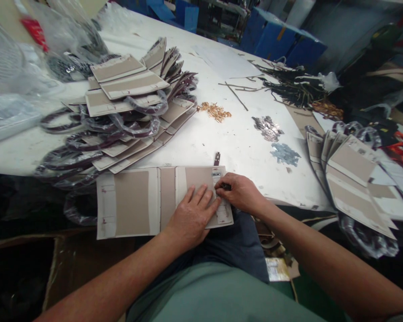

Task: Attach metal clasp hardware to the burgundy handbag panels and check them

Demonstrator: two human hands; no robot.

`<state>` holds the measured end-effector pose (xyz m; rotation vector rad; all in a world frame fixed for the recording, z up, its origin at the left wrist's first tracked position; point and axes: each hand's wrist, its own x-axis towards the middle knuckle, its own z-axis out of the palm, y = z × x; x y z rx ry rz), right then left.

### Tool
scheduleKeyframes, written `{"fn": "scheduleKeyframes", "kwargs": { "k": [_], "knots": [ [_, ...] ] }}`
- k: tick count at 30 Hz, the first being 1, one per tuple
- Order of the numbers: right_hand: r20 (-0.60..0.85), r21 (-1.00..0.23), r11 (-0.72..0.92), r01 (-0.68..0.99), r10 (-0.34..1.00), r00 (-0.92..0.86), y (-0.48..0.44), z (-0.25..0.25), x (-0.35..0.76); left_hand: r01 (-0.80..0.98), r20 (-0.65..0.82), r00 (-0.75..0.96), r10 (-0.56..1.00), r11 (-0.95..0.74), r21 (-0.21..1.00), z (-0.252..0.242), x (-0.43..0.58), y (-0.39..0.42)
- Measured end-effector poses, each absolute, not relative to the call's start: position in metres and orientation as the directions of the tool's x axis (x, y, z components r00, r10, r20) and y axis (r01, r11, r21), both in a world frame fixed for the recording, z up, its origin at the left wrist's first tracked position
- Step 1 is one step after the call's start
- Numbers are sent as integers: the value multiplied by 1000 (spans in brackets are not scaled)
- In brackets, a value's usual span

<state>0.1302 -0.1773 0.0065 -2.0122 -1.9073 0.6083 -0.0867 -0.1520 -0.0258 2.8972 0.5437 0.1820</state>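
The beige panel lies at the near edge of the counter. The left hand rests flat on the panel, fingers slightly spread; at the panel's right end, the right hand pinches a small dark piece between its fingers. Gold fittings lie beyond the panel, and a stack of similar panels beyond its left half.

Panel, one. Long, flat, rectangular; opened out, near level, long side crosswise. Tan fields, pale cream borders, narrow tan centre band between stitched lines; reddish marks at both ends. Far edge at the white table. Silvery metal strip by far right corner; brown tab projecting beyond. Small dark piece, indistinct, in right hand.
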Motion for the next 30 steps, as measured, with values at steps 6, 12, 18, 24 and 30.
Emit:
{"fn": "scheduleKeyframes", "kwargs": {
  "k": [6,12,18,24,30],
  "knots": [
    [-95,-545,-42,837,995,-12,-180,10,132,358,78,922,380,-910,209,-25,-86,-152],
    [-93,-529,-90,844,995,47,-178,8,136,358,48,927,373,-914,193,-19,-84,-152],
    [-7,-797,-145,586,973,231,-181,40,143,370,0,926,378,-907,201,-13,-82,-151],
    [135,-974,205,-92,862,488,-173,55,136,372,-17,926,377,-906,204,-14,-79,-151],
    [-77,-771,344,-536,786,614,-154,13,136,371,-22,928,373,-912,173,-14,-77,-151]
  ]
}}
